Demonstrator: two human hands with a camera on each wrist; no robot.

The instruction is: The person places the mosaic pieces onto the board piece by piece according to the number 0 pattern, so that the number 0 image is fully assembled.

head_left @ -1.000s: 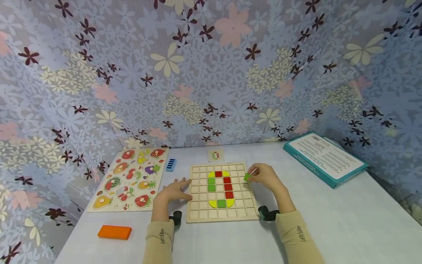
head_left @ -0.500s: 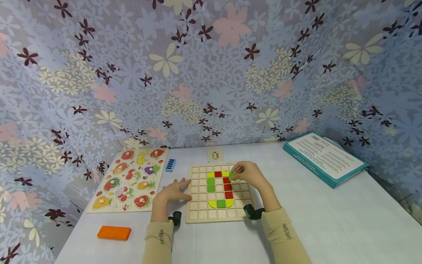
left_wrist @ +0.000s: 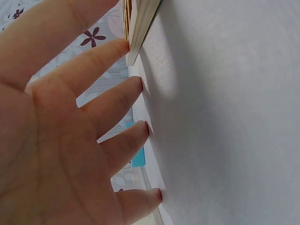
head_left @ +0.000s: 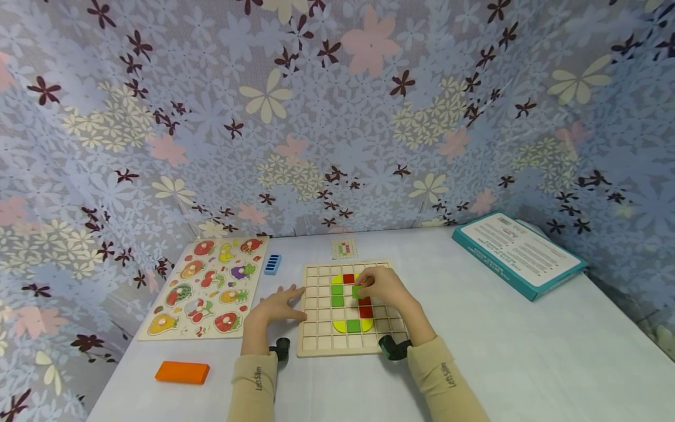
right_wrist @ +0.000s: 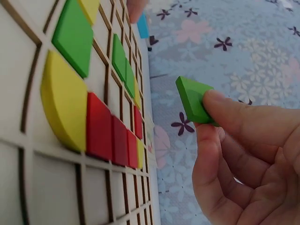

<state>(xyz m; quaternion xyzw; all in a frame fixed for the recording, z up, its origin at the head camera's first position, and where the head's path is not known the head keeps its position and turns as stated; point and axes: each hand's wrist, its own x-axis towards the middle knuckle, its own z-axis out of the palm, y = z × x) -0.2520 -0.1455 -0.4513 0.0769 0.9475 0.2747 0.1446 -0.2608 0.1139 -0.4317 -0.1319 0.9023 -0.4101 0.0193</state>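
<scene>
My right hand (head_left: pixel 387 287) pinches a green square tile (right_wrist: pixel 191 97) between thumb and fingers, above the right-centre of the wooden grid board (head_left: pixel 316 343). In the right wrist view the tile is raised clear of the board. Red, green and yellow tiles form an oval ring on the grid, with rounded yellow tiles (right_wrist: pixel 63 101) at its corners; in the head view my right hand covers the ring's upper right. My left hand (head_left: pixel 276 306) lies with fingers spread at the board's left edge. The left wrist view shows one fingertip touching that edge and others on the white cloth.
A fruit puzzle board (head_left: pixel 211 287) lies to the left, with a small blue object (head_left: pixel 272 264) beside it. An orange block (head_left: pixel 182 372) sits front left. A pattern card (head_left: pixel 345 249) lies behind the grid, and a teal-edged box (head_left: pixel 519 255) stands back right.
My right hand has moved left, carrying the green tile from the board's right edge to above the ring. My left hand has stayed in place.
</scene>
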